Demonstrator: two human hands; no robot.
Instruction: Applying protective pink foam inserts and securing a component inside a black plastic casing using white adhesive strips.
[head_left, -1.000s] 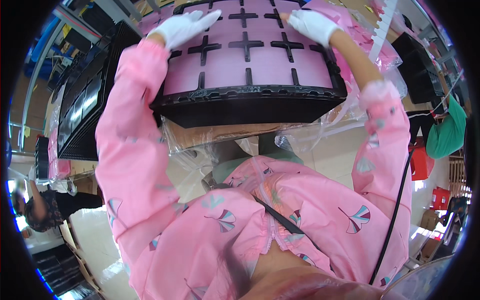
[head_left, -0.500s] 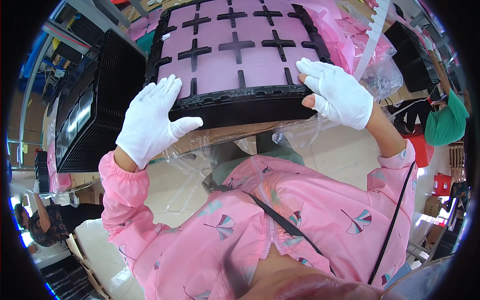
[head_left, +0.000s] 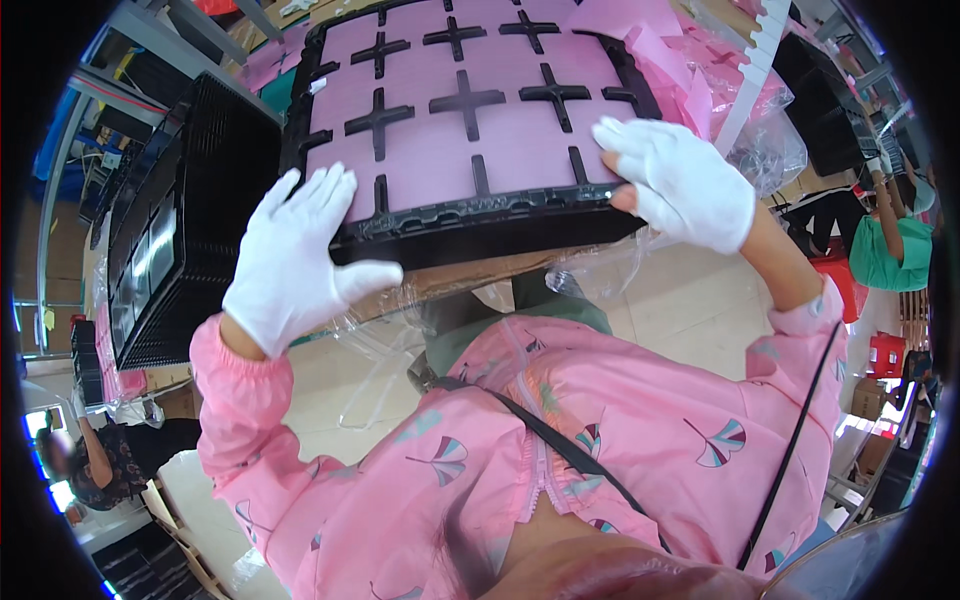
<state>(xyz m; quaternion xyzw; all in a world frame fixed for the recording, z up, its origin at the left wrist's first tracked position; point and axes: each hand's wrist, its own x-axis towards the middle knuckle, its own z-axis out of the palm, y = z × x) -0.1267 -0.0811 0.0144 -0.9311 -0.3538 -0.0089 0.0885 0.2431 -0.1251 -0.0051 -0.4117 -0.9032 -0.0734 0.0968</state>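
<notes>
In front of me lies a black plastic tray (head_left: 480,215) with raised cross-shaped dividers, lined by a pink sheet (head_left: 425,160). My left hand (head_left: 288,255), in a white glove, rests at its near left corner, fingers stretched over the rim and thumb held out along the front side. At the near right corner is my right hand (head_left: 685,185), gloved in white with some bare fingertips showing. Its fingers lie extended over the rim and the thumb sits by the front edge. Neither hand is wrapped round anything.
A stack of black trays (head_left: 190,220) stands close on the left. Pink sheets (head_left: 660,70) and clear plastic film (head_left: 765,150) lie to the right, beside a notched pale upright (head_left: 755,70). More black trays (head_left: 825,110) stand farther right. Co-workers are at both sides, one in green (head_left: 890,250).
The tray's near left corner has shifted slightly left and toward me, with my left hand moving along. My right hand has moved slightly right. The person in green has changed posture.
</notes>
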